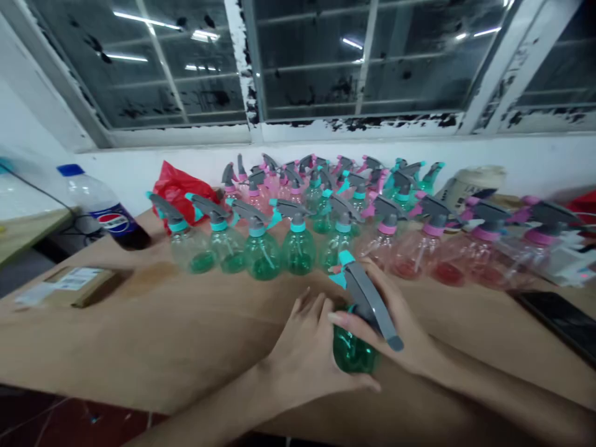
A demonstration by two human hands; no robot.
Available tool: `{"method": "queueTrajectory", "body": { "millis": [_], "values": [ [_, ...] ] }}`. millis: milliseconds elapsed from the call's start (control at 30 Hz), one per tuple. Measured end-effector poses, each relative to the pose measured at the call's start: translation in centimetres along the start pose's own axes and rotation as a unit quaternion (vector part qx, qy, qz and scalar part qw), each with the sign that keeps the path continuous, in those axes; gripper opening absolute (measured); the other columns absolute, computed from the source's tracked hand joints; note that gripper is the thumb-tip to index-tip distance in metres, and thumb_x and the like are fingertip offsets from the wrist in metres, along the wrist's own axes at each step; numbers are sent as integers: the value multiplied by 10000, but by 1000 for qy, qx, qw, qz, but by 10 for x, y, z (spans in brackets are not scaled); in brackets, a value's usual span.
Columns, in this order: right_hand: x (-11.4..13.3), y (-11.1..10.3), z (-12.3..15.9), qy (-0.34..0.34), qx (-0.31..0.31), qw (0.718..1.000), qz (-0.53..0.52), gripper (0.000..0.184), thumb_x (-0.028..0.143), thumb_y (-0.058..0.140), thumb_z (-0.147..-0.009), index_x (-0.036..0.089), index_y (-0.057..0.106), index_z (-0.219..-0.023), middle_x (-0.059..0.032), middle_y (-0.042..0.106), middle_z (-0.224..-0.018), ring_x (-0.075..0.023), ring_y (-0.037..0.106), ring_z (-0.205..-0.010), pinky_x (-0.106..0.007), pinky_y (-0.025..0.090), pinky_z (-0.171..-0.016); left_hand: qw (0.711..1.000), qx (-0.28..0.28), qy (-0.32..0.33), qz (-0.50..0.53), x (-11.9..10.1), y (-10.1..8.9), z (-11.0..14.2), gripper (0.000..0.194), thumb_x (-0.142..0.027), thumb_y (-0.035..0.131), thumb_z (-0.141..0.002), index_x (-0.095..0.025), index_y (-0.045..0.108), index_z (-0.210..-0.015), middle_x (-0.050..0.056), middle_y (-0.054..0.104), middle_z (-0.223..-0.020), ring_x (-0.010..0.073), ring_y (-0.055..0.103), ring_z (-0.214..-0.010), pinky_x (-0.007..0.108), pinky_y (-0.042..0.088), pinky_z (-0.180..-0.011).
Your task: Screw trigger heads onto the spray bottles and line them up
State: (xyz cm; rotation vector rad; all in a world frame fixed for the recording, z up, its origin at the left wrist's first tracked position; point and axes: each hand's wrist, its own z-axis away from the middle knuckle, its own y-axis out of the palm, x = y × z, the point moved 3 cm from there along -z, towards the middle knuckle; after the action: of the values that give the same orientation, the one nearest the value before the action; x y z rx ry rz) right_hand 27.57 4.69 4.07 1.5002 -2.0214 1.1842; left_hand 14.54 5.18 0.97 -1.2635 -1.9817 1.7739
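A green spray bottle point(354, 351) with a grey and turquoise trigger head stands near the front of the table between my hands. My left hand point(310, 347) is wrapped round the bottle's body from the left, thumb in front. From the right, my right hand point(391, 310) grips the neck and spray head, partly hiding the collar. Just behind stands a row of similar spray bottles, green ones point(298, 251) with turquoise collars on the left and pink ones point(449, 264) with pink collars on the right. Liquid in them cannot be told for certain.
More spray bottles point(261, 192) crowd against the wall below the window. A cola bottle point(112, 214), a red plastic bag point(181, 189) and a small cardboard packet point(79, 285) are at left. A dark phone point(563, 320) lies at the right edge.
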Motion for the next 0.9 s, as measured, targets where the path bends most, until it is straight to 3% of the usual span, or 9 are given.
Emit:
{"method": "queueTrajectory", "body": {
  "millis": [133, 233, 333, 467, 633, 767, 900],
  "values": [
    [-6, -15, 6, 34, -30, 999, -13, 265, 186, 574, -793, 245, 479, -1033, -22, 543, -967, -176, 552, -897, -329, 466, -802, 998, -53, 1, 32, -9, 21, -11, 908, -644, 790, -477, -147, 514, -1185, 182, 567, -1091, 423, 480, -1097, 650, 361, -917],
    [-13, -24, 8, 63, -14, 997, -45, 264, 135, 529, -777, 261, 487, -1004, -13, 557, -958, -170, 562, -877, -333, 473, -812, 995, -86, 7, 55, -13, 39, -17, 880, -656, 749, -538, -171, 461, -1213, 178, 545, -1088, 414, 494, -1067, 663, 397, -871],
    [-21, -33, 8, 70, 3, 995, -69, 291, 115, 515, -745, 270, 498, -991, 1, 557, -930, -161, 565, -819, -320, 485, -772, 991, -119, 30, 59, -14, 54, -19, 975, -689, 707, -571, -182, 320, -1308, 192, 501, -1138, 427, 465, -1105, 680, 367, -897],
    [-31, -42, 6, 64, 28, 994, -79, 301, 128, 503, -723, 268, 516, -989, 7, 556, -889, -144, 555, -724, -294, 488, -693, 990, -87, 68, 90, -8, 58, -18, 1018, -600, 663, -679, -209, 83, -1419, 209, 404, -1295, 430, 382, -1211, 651, 349, -939],
    [-30, -49, -1, 53, 59, 993, -91, 287, 147, 510, -712, 245, 543, -979, -18, 569, -938, -157, 571, -753, -316, 490, -701, 988, -36, 90, 121, 6, 43, -19, 751, -518, 549, -812, -254, 179, -1410, 146, 429, -1305, 365, 408, -1204, 573, 345, -974],
    [-35, -55, -6, 44, 76, 993, -79, 259, 141, 525, -717, 251, 548, -950, -9, 574, -928, -174, 572, -824, -335, 480, -758, 986, -15, 51, 158, 14, 38, -23, 547, -430, 493, -884, -297, 274, -1367, 97, 441, -1300, 300, 417, -1209, 504, 363, -995],
    [-49, -62, -10, 62, 47, 995, -68, 218, 186, 527, -753, 264, 535, -957, 0, 573, -926, -178, 558, -833, -342, 473, -765, 984, -27, 13, 174, 15, 39, -23, 419, -341, 471, -900, -315, 366, -1304, 91, 400, -1341, 303, 376, -1258, 527, 337, -1024]
  ]
}}
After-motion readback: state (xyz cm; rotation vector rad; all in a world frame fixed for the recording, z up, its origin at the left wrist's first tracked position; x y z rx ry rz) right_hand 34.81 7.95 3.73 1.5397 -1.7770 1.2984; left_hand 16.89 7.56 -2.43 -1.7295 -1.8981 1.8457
